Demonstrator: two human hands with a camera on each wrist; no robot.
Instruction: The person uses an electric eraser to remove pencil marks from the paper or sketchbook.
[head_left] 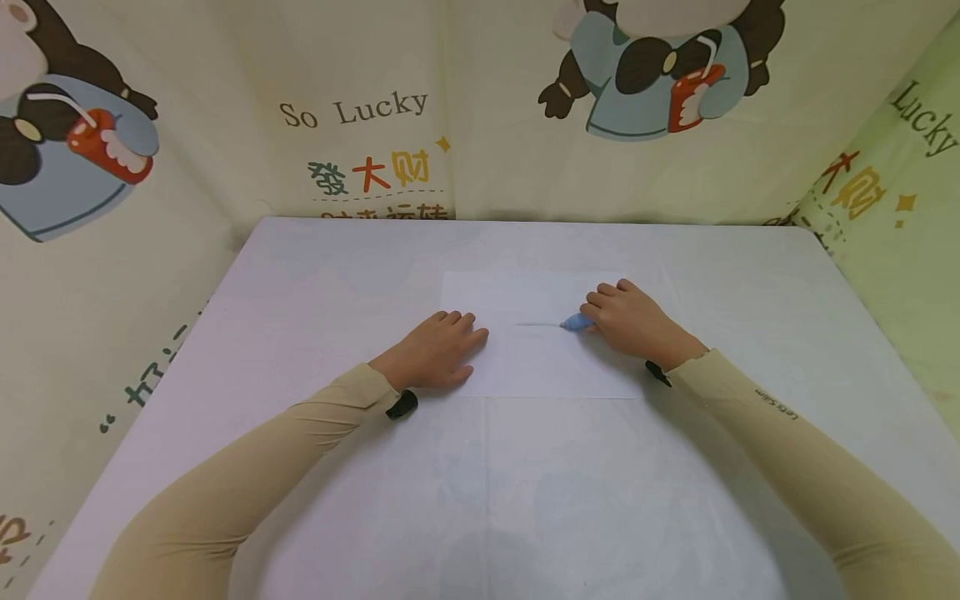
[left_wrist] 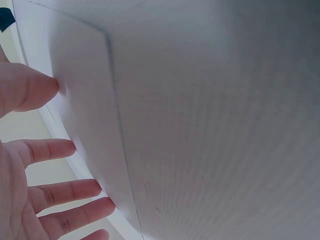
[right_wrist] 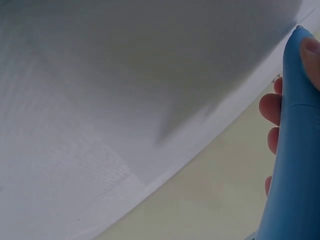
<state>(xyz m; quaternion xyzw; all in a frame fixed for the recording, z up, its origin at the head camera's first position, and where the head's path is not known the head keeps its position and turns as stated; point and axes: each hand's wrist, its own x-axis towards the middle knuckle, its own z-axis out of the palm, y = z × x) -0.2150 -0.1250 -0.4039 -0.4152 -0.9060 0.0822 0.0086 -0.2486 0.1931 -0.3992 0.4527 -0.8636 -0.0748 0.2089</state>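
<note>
A white sheet of paper lies flat on the white table. My left hand rests on its left part, fingers spread; in the left wrist view the thumb and fingertips touch the paper. My right hand grips a thick blue pen with a narrow tip. The tip meets the paper at the right end of a thin, nearly level line. In the right wrist view, the thumb and fingers wrap the blue pen, its tip down at the surface.
The white table extends around the sheet on all sides, with its back edge near a printed cream curtain. More of that curtain hangs at left and right. Dark wrist devices show at both sleeve cuffs.
</note>
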